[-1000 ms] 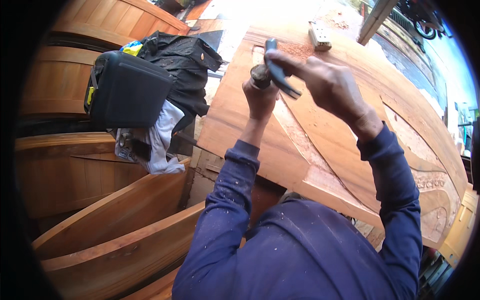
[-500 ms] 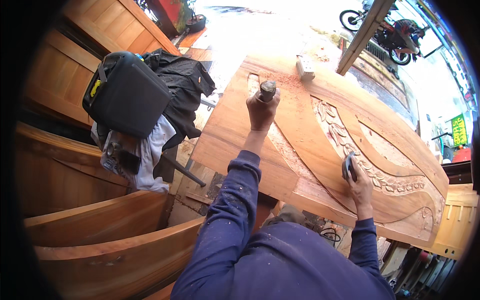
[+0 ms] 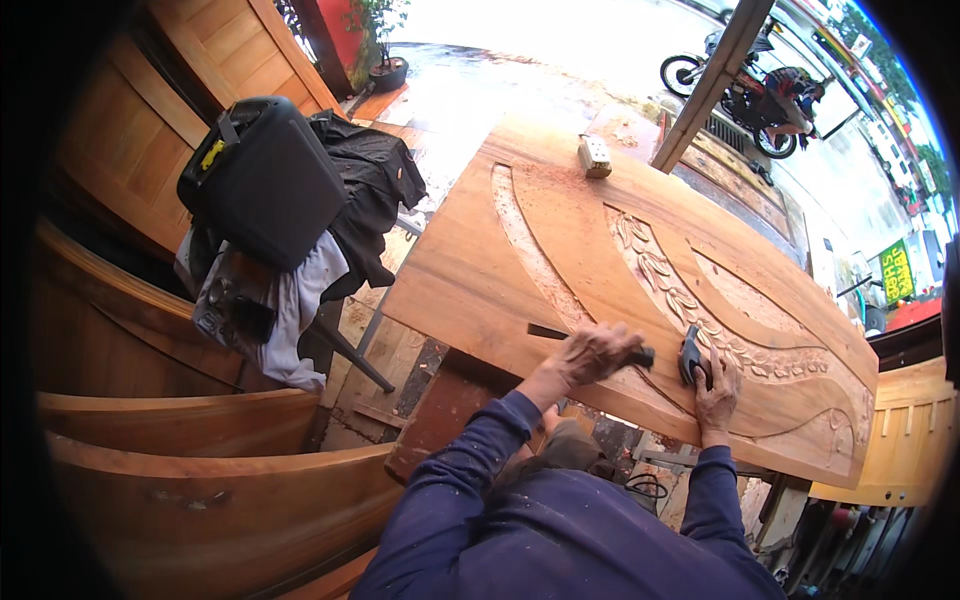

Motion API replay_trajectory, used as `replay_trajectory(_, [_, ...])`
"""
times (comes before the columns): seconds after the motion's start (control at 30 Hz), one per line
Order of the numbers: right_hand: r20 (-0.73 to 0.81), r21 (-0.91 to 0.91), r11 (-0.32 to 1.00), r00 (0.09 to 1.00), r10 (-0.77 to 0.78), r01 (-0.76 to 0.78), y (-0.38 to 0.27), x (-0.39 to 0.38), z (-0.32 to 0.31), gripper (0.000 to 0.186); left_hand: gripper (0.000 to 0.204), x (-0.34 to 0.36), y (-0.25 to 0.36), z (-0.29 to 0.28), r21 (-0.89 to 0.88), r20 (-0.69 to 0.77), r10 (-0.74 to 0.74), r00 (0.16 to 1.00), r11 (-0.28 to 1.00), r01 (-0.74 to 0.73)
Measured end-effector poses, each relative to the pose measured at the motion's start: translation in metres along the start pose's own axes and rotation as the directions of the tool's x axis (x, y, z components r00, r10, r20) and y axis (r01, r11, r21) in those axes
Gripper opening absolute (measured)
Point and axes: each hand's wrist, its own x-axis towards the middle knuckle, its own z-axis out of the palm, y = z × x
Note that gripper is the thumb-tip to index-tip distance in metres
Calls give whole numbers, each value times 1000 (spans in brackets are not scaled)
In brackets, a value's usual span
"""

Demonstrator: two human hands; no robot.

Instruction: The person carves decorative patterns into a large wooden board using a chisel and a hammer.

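A large carved wooden panel (image 3: pixel 450 262) lies in front of me, with recessed curved bands and a leaf relief (image 3: pixel 672 290). Over its near edge, my left hand (image 3: pixel 592 357) is closed round what looks like a chisel (image 3: pixel 546 332). Its flat dark blade points left, and a dark rounded end sticks out on the right of the fist. Farther right, my right hand (image 3: pixel 717 392) grips a small grey-and-black hand tool (image 3: pixel 690 355) resting on the panel beside the leaf carving. The fingers partly cover that tool, so its kind is unclear.
A white socket block (image 3: pixel 594 156) sits at the panel's far edge among shavings. On the left stand a black case (image 3: pixel 265 185) over dark cloth and several wooden panels (image 3: pixel 180 430). A post (image 3: pixel 710 90) rises beyond, with a person by motorcycles (image 3: pixel 790 100) outside.
My left hand has come back from the panel's far left to its near edge, and the chisel now lies sideways in it. My right hand stays near the same carving with its tool.
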Motion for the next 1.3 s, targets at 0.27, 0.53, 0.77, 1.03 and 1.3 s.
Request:
replay_trajectory(0.27, [-7, 51, 998, 999, 32, -32, 9, -4, 6, 55, 41, -26, -17, 3, 143, 16, -54, 998, 988, 52])
replay_trajectory(0.53, [-45, 115, 993, 998, 45, -40, 15, -6, 0, 60, 56, -19, -10, 1, 88, 77, -150, 986, 986, 143])
replay_trajectory(0.77, [-29, 144, 989, 998, 51, -46, 19, -9, 1, 65, 51, -23, -1, 3, 167, 54, -194, 979, 969, 183])
replay_trajectory(1.03, [-76, 236, 970, 994, 79, -59, 30, -18, 8, 42, 48, -32, 5, 16, 311, -104, -274, 956, 904, 293])
replay_trajectory(1.3, [-95, 272, 952, 981, 169, -138, 40, -16, 10, 60, 42, -24, 3, 23, 346, -185, -393, 901, 832, 433])
